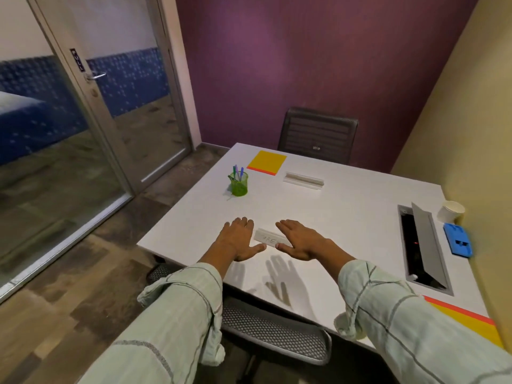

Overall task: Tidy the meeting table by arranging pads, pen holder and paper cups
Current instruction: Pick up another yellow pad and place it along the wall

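"PULL" on the door sign (77, 60); name plate (268, 238) writing illegible.

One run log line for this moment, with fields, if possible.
left hand: open, flat | right hand: open, flat | between them: name card | pen holder: upright | paper cup: far right

Head camera, looking down, near table (346, 206).

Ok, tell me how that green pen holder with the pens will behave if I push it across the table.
The translucent green pen holder looks like light plastic, so it should slide easily. Its pens stand tall and lean, so a high push may tip it.
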### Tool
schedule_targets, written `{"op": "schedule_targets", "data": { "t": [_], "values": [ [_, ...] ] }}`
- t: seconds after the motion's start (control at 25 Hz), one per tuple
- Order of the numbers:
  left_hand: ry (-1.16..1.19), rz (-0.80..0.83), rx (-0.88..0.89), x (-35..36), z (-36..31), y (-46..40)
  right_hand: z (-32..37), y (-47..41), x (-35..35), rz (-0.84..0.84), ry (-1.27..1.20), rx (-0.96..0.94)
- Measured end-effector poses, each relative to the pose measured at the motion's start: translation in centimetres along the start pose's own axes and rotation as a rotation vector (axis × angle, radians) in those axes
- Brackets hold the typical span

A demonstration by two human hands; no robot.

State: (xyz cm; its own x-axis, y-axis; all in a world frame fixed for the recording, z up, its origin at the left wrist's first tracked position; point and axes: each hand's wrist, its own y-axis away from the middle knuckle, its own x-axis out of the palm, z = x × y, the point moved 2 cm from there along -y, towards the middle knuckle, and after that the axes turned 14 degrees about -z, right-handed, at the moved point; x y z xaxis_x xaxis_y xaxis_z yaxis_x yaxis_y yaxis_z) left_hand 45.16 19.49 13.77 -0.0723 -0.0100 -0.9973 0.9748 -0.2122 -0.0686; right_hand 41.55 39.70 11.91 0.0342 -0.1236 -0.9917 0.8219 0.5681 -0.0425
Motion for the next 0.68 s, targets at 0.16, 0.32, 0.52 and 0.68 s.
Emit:
{"op": "schedule_targets", "data": {
  "t": [0.16, 0.32, 0.52, 0.68],
  "values": [
    [0.006, 0.013, -0.086, -0.9, 8.1, 2.4, 6.6, -5.5, 0.3, 0.014, 0.009, -0.068],
    [0.029, 0.005, -0.179, -0.1, 14.1, 3.6, 10.8, -10.9, 1.3, 0.016, 0.021, -0.114],
    [0.078, 0.021, -0.242, 2.5, 22.2, 3.2, 14.9, -18.7, 4.7, 0.050, 0.022, -0.120],
    [0.080, 0.038, -0.195, 4.8, 29.0, 0.3, 17.4, -25.6, 7.4, 0.047, 0.002, -0.089]
  ]
}}
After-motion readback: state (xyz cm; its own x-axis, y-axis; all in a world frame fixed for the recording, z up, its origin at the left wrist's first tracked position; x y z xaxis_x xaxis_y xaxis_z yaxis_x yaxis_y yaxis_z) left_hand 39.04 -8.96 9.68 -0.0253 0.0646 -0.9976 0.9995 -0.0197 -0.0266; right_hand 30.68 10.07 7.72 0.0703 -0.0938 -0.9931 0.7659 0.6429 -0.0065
